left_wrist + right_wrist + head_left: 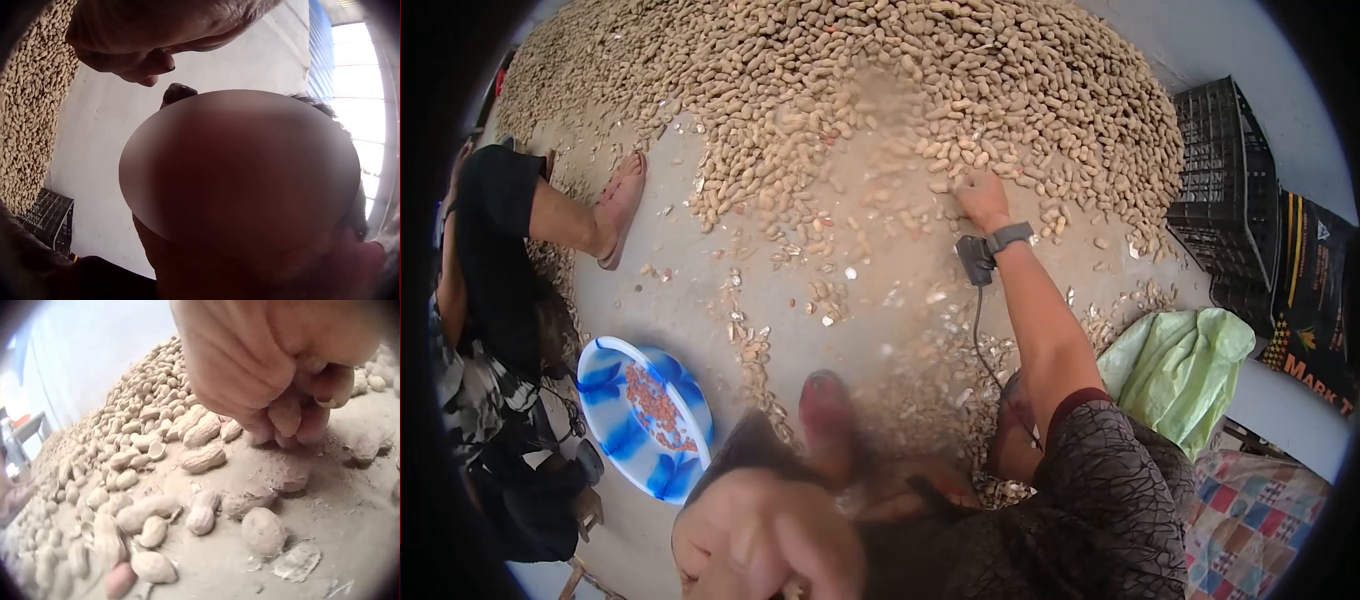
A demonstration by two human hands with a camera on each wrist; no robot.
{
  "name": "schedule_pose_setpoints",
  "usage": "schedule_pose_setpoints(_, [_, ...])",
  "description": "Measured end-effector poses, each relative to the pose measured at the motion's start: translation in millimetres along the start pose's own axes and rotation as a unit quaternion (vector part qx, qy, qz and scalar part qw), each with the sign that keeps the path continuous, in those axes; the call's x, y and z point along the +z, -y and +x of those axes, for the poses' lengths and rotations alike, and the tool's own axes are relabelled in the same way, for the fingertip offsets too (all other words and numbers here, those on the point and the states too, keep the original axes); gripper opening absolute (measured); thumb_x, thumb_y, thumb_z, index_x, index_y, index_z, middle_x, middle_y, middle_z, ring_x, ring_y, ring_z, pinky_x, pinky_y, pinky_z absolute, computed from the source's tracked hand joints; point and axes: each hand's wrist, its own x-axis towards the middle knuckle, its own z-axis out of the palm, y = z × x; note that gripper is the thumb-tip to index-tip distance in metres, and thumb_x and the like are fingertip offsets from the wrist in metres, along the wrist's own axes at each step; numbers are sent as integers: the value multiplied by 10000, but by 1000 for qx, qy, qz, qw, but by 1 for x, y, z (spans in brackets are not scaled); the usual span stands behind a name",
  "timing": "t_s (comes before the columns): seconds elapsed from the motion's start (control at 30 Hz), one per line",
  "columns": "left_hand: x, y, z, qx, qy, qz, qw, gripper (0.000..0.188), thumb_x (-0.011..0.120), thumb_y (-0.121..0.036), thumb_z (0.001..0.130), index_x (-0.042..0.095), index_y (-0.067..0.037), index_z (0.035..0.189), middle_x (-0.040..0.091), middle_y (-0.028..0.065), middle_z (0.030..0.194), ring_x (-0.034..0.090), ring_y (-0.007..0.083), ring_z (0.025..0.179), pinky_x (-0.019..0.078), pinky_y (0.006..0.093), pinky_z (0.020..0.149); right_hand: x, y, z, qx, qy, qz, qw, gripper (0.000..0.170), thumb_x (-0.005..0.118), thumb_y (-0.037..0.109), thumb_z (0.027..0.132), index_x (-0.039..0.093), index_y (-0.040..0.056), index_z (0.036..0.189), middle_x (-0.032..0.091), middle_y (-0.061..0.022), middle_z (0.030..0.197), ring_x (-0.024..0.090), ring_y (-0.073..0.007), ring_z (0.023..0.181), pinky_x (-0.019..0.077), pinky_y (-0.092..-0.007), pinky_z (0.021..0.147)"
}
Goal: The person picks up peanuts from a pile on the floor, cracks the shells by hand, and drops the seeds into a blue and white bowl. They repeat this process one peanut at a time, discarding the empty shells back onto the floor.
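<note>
pod in the fingers: what looks like a peanut pod sits low among curled fingers, at the near edge of the peanut pile
right hand: seems to pinch that pod, knuckles bent, fingertips down by the dusty floor
shelling: probably the step in hand; best to grip one pod across its seam and squeeze just enough to split the shell, sparing the kernel
left hand: raised close to the head camera, fingers bent; whether it grasps anything i cannot tell
kernels: reddish, lying inside the blue and white basin
right wrist view: brings out the pod between the fingers, which the head view does not show
head view: alone shows the basin, plus a green sack at the right
</note>
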Motion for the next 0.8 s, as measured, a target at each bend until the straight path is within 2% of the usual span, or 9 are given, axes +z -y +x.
schedule_pose_setpoints(0.07, [4,2,-3,4,-53,-13,998,290,307,-213,1001,461,0,879,491,83,665,335,69,393,308,174,341,24,-39,4,-253,130,208,936,192,516,171,845,587,7,915,641,-126,761,606,-169,649,461,-254,475])
schedule_pose_setpoints(0.1, [6,2,-2,6,-51,-15,999,290,307,-213,1001,461,0,879,491,83,665,335,69,393,308,174,341,2,-24,-7,-254,128,204,937,192,516,171,845,587,7,915,641,-126,761,606,-169,649,461,-254,475])
schedule_pose_setpoints(0.13, [9,3,-1,17,-76,7,997,311,329,-251,996,465,1,875,475,65,621,324,67,371,292,179,317,-22,-9,-21,-59,208,435,874,207,535,194,843,598,28,949,641,-102,823,607,-168,714,474,-268,576])
schedule_pose_setpoints(0.17, [12,4,0,30,-102,29,994,337,350,-289,991,469,2,870,458,47,576,314,64,350,275,184,292,-46,9,-36,140,267,623,722,227,555,217,840,608,48,982,641,-79,884,607,-167,779,487,-282,676])
schedule_pose_setpoints(0.2, [15,5,-2,34,-99,28,994,337,350,-289,991,469,2,870,458,47,576,314,64,350,275,184,292,-60,17,-44,136,264,622,724,227,555,217,840,608,48,982,641,-79,884,607,-167,779,487,-282,676])
schedule_pose_setpoints(0.37, [9,12,-10,51,-47,2,998,259,416,-191,955,528,43,951,491,43,630,360,56,414,274,177,374,-135,61,-79,44,336,751,566,274,541,203,863,540,25,1071,625,-61,891,577,-105,749,468,-231,612])
schedule_pose_setpoints(0.5, [13,13,-11,52,-89,11,995,283,438,-206,953,558,49,972,506,37,643,360,47,450,261,169,387,-195,107,-110,16,318,786,531,298,505,167,894,511,-39,1109,615,-163,876,564,-138,616,429,-195,433])
schedule_pose_setpoints(0.6, [5,18,-10,54,-48,-25,997,242,523,-235,919,610,-13,960,513,-30,702,460,24,616,329,141,528,-244,134,-131,-43,306,744,593,311,511,173,888,520,-54,1100,611,-181,902,556,-140,611,428,-196,439])
schedule_pose_setpoints(0.8, [8,27,-2,93,-14,7,996,302,424,-194,960,563,51,1069,582,58,713,419,47,484,278,158,388,-316,174,-194,-93,322,707,623,345,496,188,872,536,-85,1079,614,-194,928,556,-124,629,429,-188,452])
